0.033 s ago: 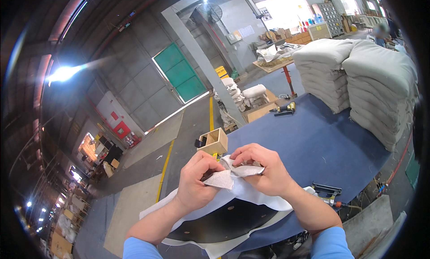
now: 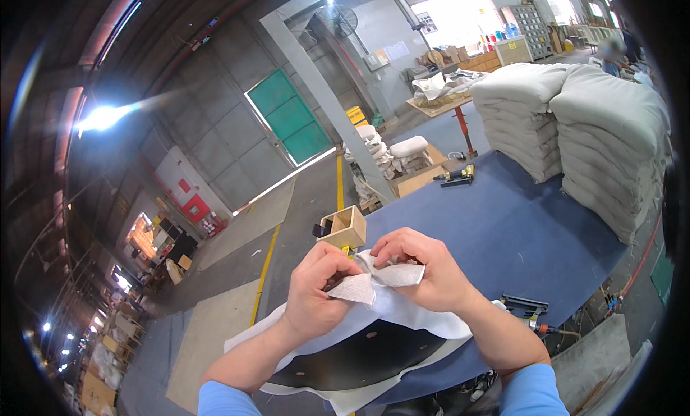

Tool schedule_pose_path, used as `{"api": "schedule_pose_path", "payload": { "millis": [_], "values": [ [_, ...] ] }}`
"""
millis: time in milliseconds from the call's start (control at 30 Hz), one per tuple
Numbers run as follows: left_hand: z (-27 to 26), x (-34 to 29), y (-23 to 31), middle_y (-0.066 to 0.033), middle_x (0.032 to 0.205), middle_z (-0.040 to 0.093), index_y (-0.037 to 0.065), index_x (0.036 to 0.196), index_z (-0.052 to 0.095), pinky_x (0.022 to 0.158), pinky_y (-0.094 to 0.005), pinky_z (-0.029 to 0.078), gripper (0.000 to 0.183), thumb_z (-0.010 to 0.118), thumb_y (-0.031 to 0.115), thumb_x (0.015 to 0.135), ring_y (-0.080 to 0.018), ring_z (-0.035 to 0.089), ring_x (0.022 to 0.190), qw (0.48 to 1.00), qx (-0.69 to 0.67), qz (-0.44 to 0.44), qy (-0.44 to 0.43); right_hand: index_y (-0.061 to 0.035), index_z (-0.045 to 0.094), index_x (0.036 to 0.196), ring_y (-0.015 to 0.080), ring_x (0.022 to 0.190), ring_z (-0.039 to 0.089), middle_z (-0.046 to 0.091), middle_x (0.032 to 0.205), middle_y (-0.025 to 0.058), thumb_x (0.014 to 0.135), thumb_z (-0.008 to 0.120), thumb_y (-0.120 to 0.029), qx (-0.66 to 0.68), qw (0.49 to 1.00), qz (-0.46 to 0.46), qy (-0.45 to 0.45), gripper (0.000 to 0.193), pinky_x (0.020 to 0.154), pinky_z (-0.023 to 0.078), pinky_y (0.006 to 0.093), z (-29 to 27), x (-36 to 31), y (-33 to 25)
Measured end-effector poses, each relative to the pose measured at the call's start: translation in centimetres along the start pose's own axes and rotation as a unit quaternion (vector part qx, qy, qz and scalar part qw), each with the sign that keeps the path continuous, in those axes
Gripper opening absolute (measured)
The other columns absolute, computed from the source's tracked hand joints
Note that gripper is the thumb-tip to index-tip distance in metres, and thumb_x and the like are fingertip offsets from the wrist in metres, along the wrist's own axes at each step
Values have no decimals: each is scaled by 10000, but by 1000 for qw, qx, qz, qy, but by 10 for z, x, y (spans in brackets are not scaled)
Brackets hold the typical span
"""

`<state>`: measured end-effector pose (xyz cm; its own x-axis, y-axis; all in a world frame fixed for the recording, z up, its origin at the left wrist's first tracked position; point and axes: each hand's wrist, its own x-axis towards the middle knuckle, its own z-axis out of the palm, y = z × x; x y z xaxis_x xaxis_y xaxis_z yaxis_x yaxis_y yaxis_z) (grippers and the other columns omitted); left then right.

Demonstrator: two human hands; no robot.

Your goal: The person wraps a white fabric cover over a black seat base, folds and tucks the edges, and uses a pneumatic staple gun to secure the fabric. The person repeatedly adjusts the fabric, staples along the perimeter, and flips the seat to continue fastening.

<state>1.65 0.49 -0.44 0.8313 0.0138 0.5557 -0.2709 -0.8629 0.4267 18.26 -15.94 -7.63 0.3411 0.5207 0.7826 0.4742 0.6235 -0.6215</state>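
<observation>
Both my hands are closed on a light grey fabric (image 2: 400, 275) above the near end of a blue-covered table. My left hand (image 2: 315, 292) pinches one flap of it, while my right hand (image 2: 431, 271) grips the other beside it; the fabric's edges fold apart between them. Below my wrists lies a black curved panel (image 2: 352, 358) with several small round holes. White padding (image 2: 454, 327) surrounds the panel and spreads past its edge. Parts of the fabric are hidden behind my fingers.
A small wooden box (image 2: 351, 227) stands at the table's left edge. Farther back on the blue table (image 2: 517, 236) lies a yellow-and-black air tool (image 2: 457, 174). Another air tool (image 2: 530, 312) with a hose rests by my right forearm. Tall stacks of grey cushions (image 2: 611, 117) occupy the far right.
</observation>
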Motion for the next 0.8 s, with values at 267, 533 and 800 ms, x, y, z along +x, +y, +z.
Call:
{"api": "schedule_pose_path", "payload": {
  "millis": [267,533,800],
  "values": [
    [2,5,24,-52,1167,545,67,1033,721,743,-218,475,239,851,-2,845,-56,583,894,999,-6,-29,-24,-33,691,1017,158,1067,628,632,1193,80,793,755,53,103,989,93,-53,248,931,499,303,-6,4,13],
    [-1,2,24,-58,1187,533,57,1041,710,750,-215,490,246,839,-6,841,-61,593,898,999,-14,-45,-22,-25,690,1030,135,1025,620,644,1092,25,849,713,39,253,953,156,-56,193,937,485,295,2,4,11],
    [-2,-3,32,-66,1162,535,34,1085,691,738,-220,497,327,860,7,806,-70,594,881,999,43,-6,-32,-38,676,1066,143,1095,625,627,1203,61,805,726,143,185,976,93,-68,321,947,512,301,3,-4,9]
  ]
}}
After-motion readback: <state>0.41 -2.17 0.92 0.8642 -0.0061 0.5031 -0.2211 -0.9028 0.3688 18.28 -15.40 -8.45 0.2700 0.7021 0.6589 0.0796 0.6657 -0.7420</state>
